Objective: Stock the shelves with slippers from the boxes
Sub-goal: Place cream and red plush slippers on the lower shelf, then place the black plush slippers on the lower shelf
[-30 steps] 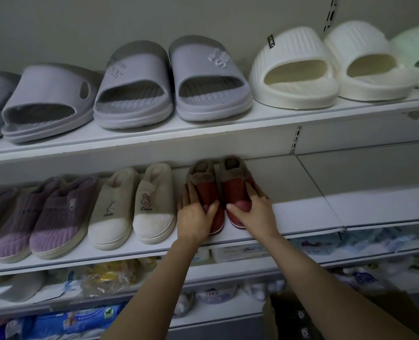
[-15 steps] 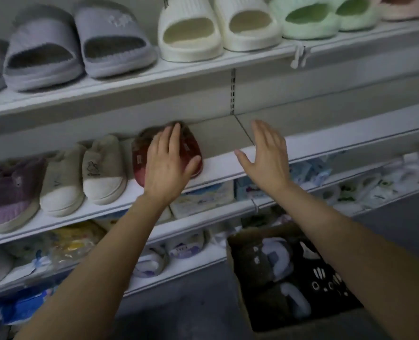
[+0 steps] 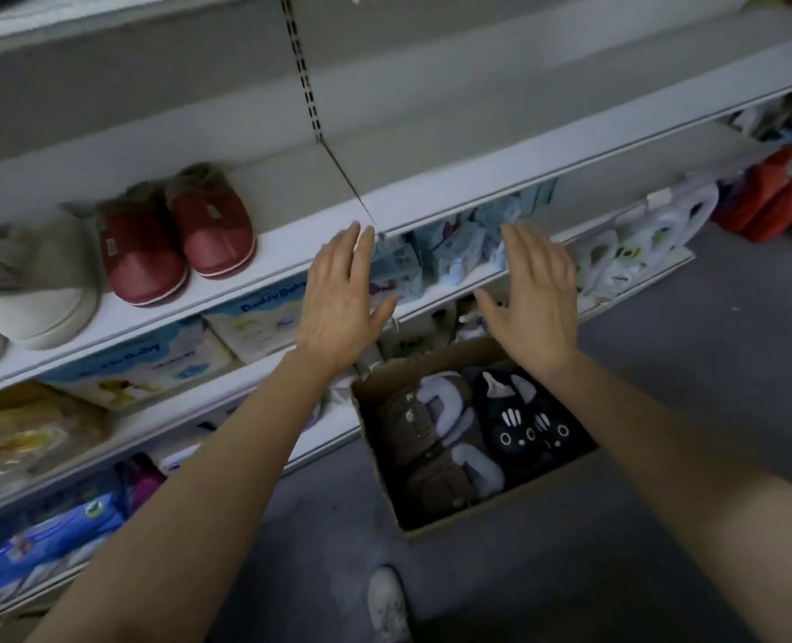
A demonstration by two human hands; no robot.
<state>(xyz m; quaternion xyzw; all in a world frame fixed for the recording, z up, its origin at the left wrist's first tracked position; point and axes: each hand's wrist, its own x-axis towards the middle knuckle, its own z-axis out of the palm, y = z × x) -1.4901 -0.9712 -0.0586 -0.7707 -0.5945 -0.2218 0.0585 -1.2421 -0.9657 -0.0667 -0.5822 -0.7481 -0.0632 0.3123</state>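
- A white shelf [image 3: 292,245] is seen running across the view from 9 o'clock up towards 2 o'clock.
- A cardboard box [image 3: 387,475] is placed on the grey floor [image 3: 691,364], at 6 o'clock from the hands; brown slippers [image 3: 424,438] and black cat-face slippers [image 3: 531,426] are packed inside it.
- A pair of red slippers [image 3: 176,234] is set on the shelf at 10 o'clock, just beside a beige slipper [image 3: 36,280].
- The left hand [image 3: 343,294] and the right hand [image 3: 535,294] are held in the air before the shelf edge; each grip is released, fingers straight, nothing grasped.
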